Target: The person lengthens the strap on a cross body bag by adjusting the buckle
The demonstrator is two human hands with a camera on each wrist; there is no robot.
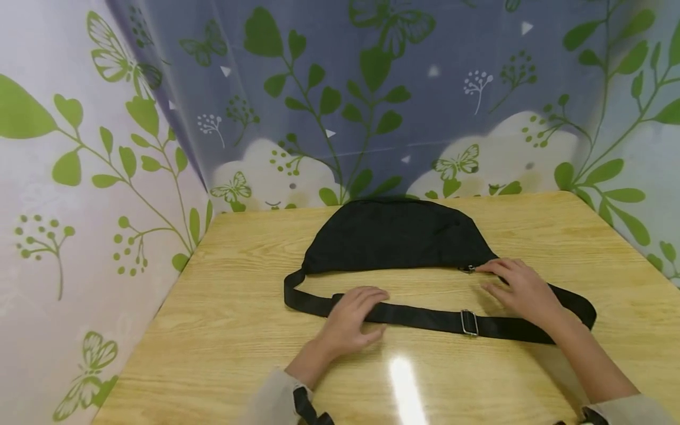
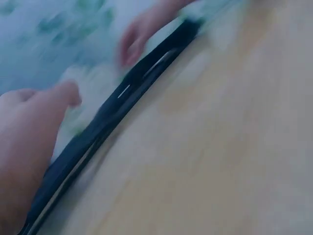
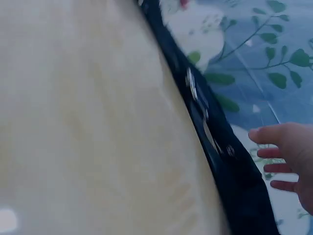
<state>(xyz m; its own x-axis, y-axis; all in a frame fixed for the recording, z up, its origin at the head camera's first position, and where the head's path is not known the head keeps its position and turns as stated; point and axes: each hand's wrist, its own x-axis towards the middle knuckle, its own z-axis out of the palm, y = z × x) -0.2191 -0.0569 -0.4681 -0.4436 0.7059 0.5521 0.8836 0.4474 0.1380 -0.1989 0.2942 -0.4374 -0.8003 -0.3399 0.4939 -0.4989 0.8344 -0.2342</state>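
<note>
A black waist bag (image 1: 395,235) lies flat on the wooden table, its curved edge toward the back wall. Its black strap (image 1: 419,316) loops in front, with a metal slider buckle (image 1: 470,323) on it. My left hand (image 1: 350,324) is over the strap, left of the buckle, with relaxed fingers and the thumb apart. Near the bag's right corner, my right hand (image 1: 523,292) reaches over the strap, fingertips close to a small zipper pull (image 1: 467,269). The right wrist view shows that hand's fingers (image 3: 276,168) spread, with nothing between them.
The wooden table (image 1: 234,360) extends around the bag on all sides. Patterned cloth (image 1: 329,88) with leaves and butterflies hangs behind the table and along both sides. A bright light reflection falls on the tabletop in front. Both wrist views are blurred.
</note>
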